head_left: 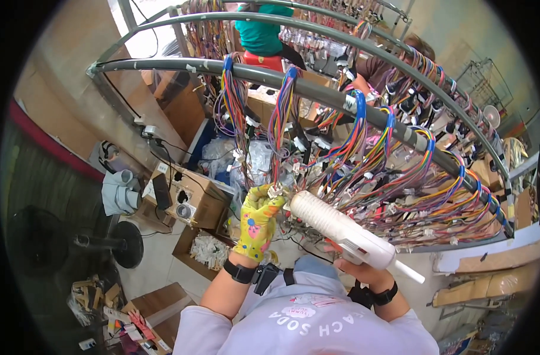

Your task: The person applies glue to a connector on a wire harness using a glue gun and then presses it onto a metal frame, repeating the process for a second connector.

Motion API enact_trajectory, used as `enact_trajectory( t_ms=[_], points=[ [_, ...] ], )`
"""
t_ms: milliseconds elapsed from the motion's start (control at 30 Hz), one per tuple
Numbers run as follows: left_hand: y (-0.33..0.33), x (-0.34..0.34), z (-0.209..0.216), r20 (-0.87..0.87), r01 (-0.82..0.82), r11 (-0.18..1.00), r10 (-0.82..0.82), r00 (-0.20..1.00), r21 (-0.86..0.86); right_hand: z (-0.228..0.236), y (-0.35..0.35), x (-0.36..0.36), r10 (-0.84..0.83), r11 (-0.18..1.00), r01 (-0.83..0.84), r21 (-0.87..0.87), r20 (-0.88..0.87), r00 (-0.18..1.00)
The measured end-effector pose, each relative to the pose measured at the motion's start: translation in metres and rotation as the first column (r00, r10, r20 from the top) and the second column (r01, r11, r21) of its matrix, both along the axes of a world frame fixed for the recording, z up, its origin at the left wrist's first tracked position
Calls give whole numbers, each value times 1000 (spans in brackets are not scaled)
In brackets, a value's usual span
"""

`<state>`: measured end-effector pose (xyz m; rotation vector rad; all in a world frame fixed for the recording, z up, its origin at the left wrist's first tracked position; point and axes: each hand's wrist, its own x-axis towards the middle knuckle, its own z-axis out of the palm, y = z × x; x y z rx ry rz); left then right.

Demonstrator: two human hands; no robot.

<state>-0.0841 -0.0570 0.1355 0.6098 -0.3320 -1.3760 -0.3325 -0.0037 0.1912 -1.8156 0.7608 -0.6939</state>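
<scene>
Left hand [259, 225] pinches white connector [275, 190] between closed fingers, right hand [367, 271] curls fingers round white tool [335, 222], which could snag hanging wires [281, 115] if swung.

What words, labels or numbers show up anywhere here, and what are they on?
I won't copy out wording, but here is where it stands:
Lilac shirt: large white letters in an arc, legible; smaller lettering in the pink print.
Cardboard box: small pale patch, perhaps a label, too small to read.
White handheld tool: none I can make out.
</scene>
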Motion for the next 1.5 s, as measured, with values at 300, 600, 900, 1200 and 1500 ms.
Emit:
enact_trajectory(
  t_ms=[300, 600, 900, 1200, 1500],
  points=[
    [-1, -28, 3, 127, -159, 984, 149, 981, 79, -8, -27, -32, 69, 991, -77, 106, 80, 994],
    [6, -46, 4, 82, -178, 983, 175, 981, 34, -10, -45, -44, 213, 976, -213, -37, -2, 977],
    [3, -47, 8, 30, -193, 980, 192, 981, 49, 2, -50, -38, 185, 972, -184, -148, -8, 983],
    [-7, -50, -6, 3, -250, 967, 250, 968, 39, -18, -34, -27, -103, 992, 94, 86, 110, 989],
    [-11, -45, -13, 17, -221, 974, 222, 975, -43, -18, -47, -23, 104, 988, -101, 120, -24, 994]
  ],
)
